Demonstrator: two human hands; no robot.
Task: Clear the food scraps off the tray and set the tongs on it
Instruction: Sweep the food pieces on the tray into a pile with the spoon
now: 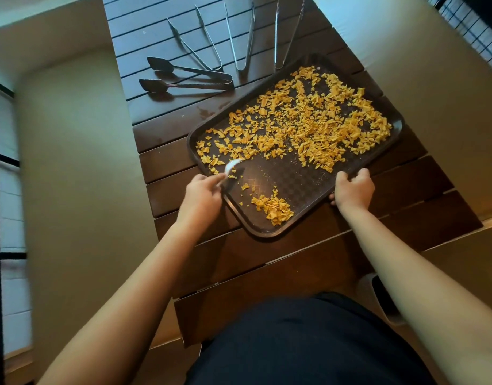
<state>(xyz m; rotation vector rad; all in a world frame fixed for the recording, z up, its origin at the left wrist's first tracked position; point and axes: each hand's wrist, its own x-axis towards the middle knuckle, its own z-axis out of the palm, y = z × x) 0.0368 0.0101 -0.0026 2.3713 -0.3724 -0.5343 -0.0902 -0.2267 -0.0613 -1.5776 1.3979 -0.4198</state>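
A dark brown tray (300,179) lies at an angle on the slatted wooden table (167,168). Orange food scraps (317,126) cover most of its far half, and a small heap (275,208) sits near its front corner. My left hand (201,194) grips a small white utensil (231,165) whose tip touches the scraps at the tray's left side. My right hand (353,190) holds the tray's near right rim. Several metal tongs (208,43) lie fanned out on the table beyond the tray; the leftmost pair (189,77) has dark spoon-shaped ends.
A white bin (378,298) stands on the floor under my right forearm, partly hidden. Pale floor lies on both sides of the narrow table. A dark frame runs along the left edge of the view.
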